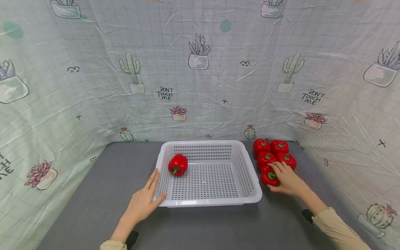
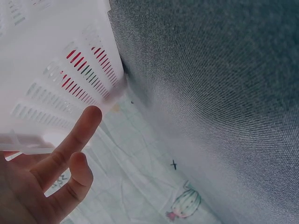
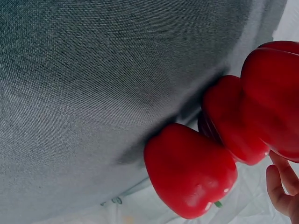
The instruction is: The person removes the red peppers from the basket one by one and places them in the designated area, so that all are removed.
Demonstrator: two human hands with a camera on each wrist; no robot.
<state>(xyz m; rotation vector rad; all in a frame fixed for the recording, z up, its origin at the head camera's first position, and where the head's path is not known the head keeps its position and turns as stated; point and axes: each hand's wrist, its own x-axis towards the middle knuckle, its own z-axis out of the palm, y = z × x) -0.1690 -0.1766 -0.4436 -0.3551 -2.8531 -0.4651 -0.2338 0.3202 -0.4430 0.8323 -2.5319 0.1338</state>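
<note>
My left hand [image 1: 141, 203] rests on the left rim of a white perforated plastic basket [image 1: 212, 202], its fingers mostly straight and its thumb over the front left corner. Two of its fingers [image 2: 77, 135] extend beside the outer wall in the left wrist view. Inside the basket, toward the left, lies a red bell pepper [image 1: 178, 165] with a green stem. Right of the basket, my right hand [image 1: 289, 180] grips the nearest red bell pepper [image 1: 268, 177] between thumb and fingers. That pepper [image 3: 275, 102] fills the right edge of the right wrist view.
Behind the gripped pepper, several more red bell peppers [image 1: 265, 159] stand close together at the table's back right. The grey table [image 1: 212, 229] meets a hanging cloth [image 1: 218, 118] printed with potted cacti at the back and sides.
</note>
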